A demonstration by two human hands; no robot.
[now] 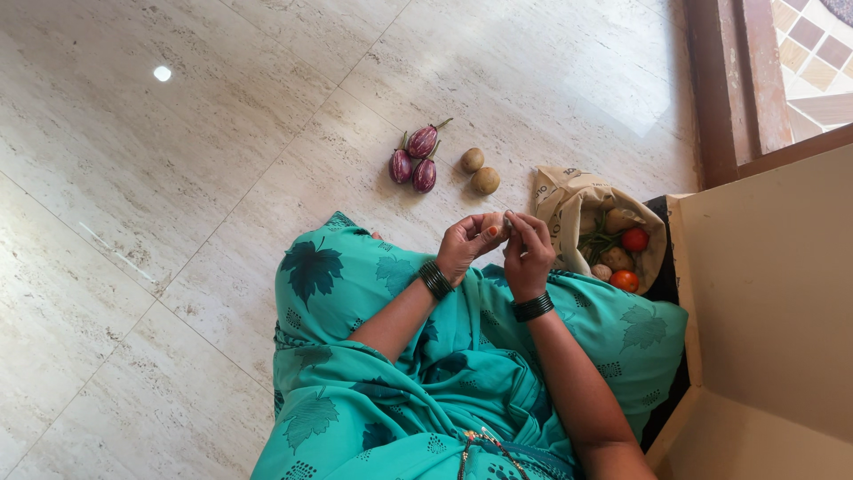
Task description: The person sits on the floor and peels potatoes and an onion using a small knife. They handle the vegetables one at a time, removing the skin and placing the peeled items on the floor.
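At frame centre, above the teal-clad lap, the left hand (468, 244) and right hand (528, 253) meet with fingers pinched closed on a small pale vegetable piece (507, 222), close to the open brown paper bag (562, 200) for easy reach.

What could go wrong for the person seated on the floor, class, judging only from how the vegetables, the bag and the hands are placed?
The small item pinched between the left hand and right hand might slip onto the lap. The two potatoes lie loose on the smooth floor tiles and could roll away. The open paper bag, leaning beside the knee, might tip and spill its tomatoes.
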